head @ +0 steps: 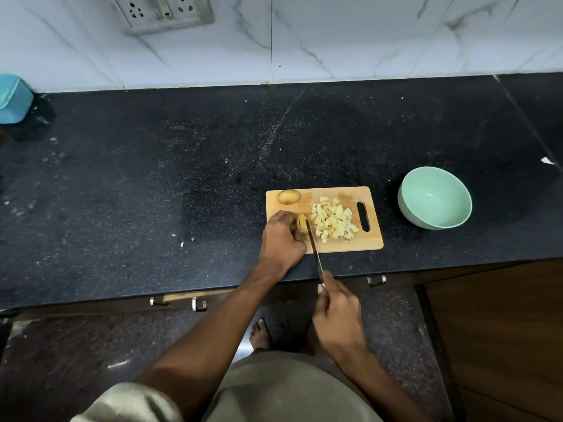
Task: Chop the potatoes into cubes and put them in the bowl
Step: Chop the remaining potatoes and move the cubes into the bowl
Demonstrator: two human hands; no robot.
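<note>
Wooden board: one whole potato, one bowl.

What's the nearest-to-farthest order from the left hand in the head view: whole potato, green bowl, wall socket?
From the left hand:
1. Whole potato, board's far-left corner.
2. Green bowl, right of the board.
3. Wall socket, up on the wall.

No readable text, labels or numbers anywhere (wall socket plate unmarked)
</note>
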